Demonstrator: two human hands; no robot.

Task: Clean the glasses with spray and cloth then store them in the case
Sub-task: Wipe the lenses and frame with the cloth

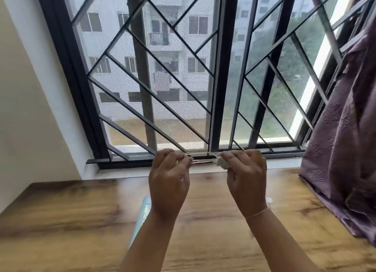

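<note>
A barred window [142, 84] fills the upper frame above a wooden table [61, 221]. At lower centre, a pale blue object [142, 214] lies under the left forearm. Mid-frame, the left hand [168, 182] pinches 1 end of the thin glasses [201, 155]. The right hand [247, 182] pinches a grey cloth [222, 164] round the other end. They look light, fragile and slippery, so the rim is likely the safest hold.

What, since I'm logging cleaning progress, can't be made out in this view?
Head view:
1. glasses: lenses too thin and pale to see; ends covered by the left hand and right hand.
2. cloth: mostly tucked inside the right hand's fingers.
3. light blue object on the table: left forearm covers it, print blurred; case or spray unclear.
4. small white object: hidden behind the right wrist.
</note>
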